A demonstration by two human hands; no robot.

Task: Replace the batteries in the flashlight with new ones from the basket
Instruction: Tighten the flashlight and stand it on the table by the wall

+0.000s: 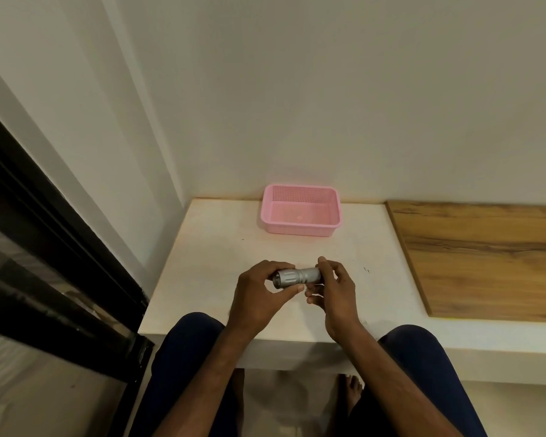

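- The flashlight (298, 277) was held level above the counter (208, 247), at 6 o'clock from the basket (300, 210).
- The left hand (262, 291) was closed around the head, steadying it.
- The right hand (331, 287) pinched the tail end, probably to twist the cap.
- The basket appeared empty; no batteries were discernible.
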